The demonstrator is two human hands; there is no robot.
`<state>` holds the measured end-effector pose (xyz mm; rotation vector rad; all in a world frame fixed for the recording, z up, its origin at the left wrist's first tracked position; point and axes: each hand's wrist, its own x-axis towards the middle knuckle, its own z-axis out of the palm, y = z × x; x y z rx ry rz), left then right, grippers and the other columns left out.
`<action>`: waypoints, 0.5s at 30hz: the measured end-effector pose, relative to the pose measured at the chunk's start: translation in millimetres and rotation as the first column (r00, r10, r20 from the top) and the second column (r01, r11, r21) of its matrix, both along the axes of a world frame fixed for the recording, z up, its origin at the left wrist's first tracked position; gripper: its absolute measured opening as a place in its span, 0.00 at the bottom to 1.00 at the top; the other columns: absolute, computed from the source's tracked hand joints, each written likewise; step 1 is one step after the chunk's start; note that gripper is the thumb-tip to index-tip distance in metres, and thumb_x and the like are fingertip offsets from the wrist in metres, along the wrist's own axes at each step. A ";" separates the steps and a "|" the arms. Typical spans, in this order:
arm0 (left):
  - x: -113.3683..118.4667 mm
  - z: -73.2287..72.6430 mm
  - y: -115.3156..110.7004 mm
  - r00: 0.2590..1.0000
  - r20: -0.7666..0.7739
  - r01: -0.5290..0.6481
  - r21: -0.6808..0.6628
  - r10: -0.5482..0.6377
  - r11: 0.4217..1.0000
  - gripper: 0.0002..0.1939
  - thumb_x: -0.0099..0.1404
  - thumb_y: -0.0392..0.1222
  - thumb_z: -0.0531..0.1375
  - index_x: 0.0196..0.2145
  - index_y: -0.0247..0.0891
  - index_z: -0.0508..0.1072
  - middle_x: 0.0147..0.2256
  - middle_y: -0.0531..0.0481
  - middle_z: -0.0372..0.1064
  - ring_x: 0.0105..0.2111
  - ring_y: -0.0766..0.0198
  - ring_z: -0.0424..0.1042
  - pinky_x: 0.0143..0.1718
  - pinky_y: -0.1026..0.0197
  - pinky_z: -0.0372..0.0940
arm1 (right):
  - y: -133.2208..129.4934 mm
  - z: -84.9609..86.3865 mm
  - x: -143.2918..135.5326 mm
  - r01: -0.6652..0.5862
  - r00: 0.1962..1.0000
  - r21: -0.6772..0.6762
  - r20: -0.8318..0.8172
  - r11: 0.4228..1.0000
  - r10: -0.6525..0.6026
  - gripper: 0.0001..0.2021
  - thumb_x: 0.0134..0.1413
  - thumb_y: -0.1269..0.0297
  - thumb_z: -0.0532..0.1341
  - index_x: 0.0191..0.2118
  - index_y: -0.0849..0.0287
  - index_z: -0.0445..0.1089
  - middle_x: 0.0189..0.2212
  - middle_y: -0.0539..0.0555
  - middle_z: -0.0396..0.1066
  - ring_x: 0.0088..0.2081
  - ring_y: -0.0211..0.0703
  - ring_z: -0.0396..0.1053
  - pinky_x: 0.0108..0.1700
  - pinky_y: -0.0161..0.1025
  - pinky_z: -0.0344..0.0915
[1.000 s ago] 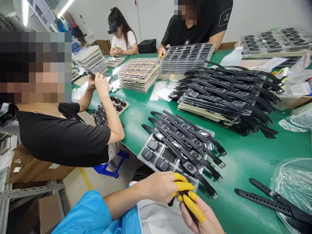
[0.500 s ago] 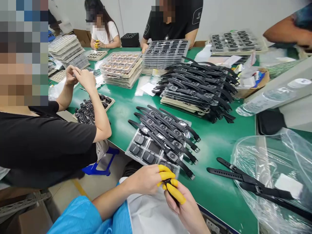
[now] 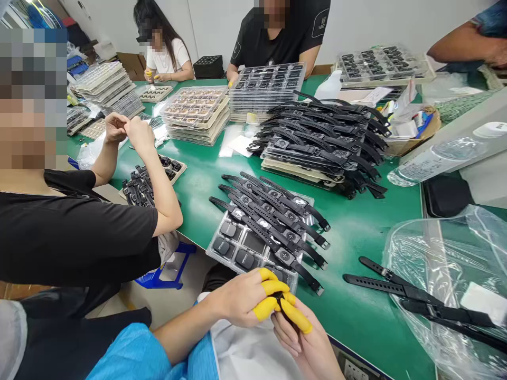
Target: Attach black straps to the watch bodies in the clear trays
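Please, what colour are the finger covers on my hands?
Yellow finger covers, seen in the head view.

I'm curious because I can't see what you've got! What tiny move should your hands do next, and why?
Maybe ease the left hand back slightly, with the right hand holding the black piece. Both hands pinch it, and yellow-covered fingers hide much of it, so that might show it better.

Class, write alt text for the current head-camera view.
Two hands in yellow finger covers hold a small black item above someone's lap, beside a clear tray of black watches on a green worktable.
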<state>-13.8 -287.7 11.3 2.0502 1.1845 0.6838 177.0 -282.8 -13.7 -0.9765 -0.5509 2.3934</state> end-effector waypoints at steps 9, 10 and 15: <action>-4.7 4.4 2.0 0.943 -0.324 0.084 0.027 -0.070 0.996 0.16 0.74 0.42 0.52 0.54 0.33 0.71 0.49 0.41 0.76 0.48 0.55 0.73 0.52 0.55 0.71 | 2.9 6.4 -0.6 -0.090 0.994 -0.030 0.062 0.995 0.092 0.26 0.55 0.39 0.72 0.32 0.58 0.66 0.17 0.40 0.53 0.20 0.27 0.36 0.22 0.29 0.43; -5.0 5.5 1.7 0.936 -0.342 0.098 0.025 -0.084 0.995 0.16 0.74 0.42 0.53 0.54 0.33 0.70 0.48 0.41 0.76 0.48 0.55 0.73 0.52 0.54 0.70 | 2.9 6.2 -0.5 -0.095 0.993 -0.025 0.072 0.995 0.097 0.26 0.55 0.39 0.72 0.32 0.58 0.66 0.17 0.40 0.53 0.20 0.27 0.36 0.22 0.29 0.42; -2.6 6.0 -0.9 0.862 -0.499 0.109 0.014 -0.087 0.994 0.17 0.74 0.47 0.55 0.50 0.31 0.72 0.44 0.40 0.75 0.44 0.53 0.73 0.47 0.53 0.70 | 4.3 5.6 -0.6 -0.135 0.982 -0.024 0.132 0.991 0.137 0.30 0.51 0.34 0.72 0.31 0.58 0.64 0.18 0.40 0.52 0.21 0.26 0.35 0.23 0.29 0.41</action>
